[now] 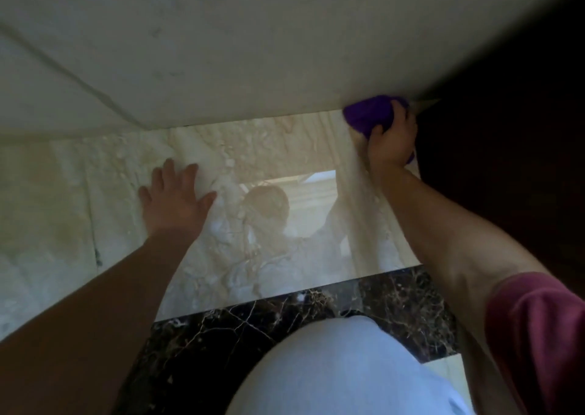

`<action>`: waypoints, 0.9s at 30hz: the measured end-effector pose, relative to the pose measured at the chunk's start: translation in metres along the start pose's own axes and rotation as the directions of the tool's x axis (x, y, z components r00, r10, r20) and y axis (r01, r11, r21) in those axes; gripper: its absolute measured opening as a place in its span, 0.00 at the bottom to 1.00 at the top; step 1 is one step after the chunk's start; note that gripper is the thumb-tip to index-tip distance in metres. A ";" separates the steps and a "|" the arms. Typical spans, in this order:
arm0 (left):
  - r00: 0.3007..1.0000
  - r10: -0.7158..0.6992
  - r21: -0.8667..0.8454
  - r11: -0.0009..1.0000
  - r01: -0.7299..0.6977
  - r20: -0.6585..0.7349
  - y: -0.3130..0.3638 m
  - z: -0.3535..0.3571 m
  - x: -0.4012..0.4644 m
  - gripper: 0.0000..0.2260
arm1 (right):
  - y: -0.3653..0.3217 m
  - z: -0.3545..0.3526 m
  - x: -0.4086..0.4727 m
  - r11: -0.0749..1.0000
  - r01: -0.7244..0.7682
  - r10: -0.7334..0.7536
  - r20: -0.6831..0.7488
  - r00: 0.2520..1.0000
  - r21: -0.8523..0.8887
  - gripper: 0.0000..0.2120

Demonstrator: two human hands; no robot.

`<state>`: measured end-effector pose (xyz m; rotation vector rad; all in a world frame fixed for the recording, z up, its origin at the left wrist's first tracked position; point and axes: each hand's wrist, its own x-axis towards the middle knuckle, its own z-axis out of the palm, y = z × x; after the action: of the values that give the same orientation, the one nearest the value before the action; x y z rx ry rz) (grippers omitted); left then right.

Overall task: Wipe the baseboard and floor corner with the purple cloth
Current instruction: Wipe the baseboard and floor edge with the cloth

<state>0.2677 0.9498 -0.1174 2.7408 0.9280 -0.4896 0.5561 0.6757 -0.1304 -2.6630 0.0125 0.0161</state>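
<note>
My right hand (390, 141) grips a bunched purple cloth (370, 114) and presses it against the foot of the pale baseboard (247, 111), right in the corner where the wall meets a dark wooden panel (506, 130). Part of the cloth is hidden under my fingers. My left hand (174, 198) lies flat on the glossy beige marble floor (269, 149), fingers spread, holding nothing, about a forearm's length left of the cloth.
A dark brown veined marble strip (395, 294) crosses the floor near me. My knee in light trousers (342, 370) fills the bottom centre. The dark panel closes off the right side. The pale wall (221, 35) rises above the baseboard.
</note>
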 end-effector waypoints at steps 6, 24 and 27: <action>0.997 -0.045 -0.126 0.991 0.052 0.062 -0.015 0.009 -0.004 0.33 | -0.066 0.042 -0.054 0.997 -0.071 0.070 0.010 0.997 0.039 0.30; 0.987 0.129 -0.118 0.986 -0.118 0.091 -0.067 0.019 -0.010 0.42 | -0.014 -0.025 -0.002 0.965 0.086 -0.013 0.283 0.959 -0.247 0.30; 0.985 0.145 -0.108 0.985 -0.135 0.089 -0.068 0.019 -0.012 0.42 | -0.022 -0.008 -0.016 0.993 0.028 0.001 0.237 0.972 -0.116 0.35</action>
<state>0.2124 0.9906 -0.1364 2.6412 0.7108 -0.5291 0.5408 0.6912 -0.1128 -2.7622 -0.0867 0.3396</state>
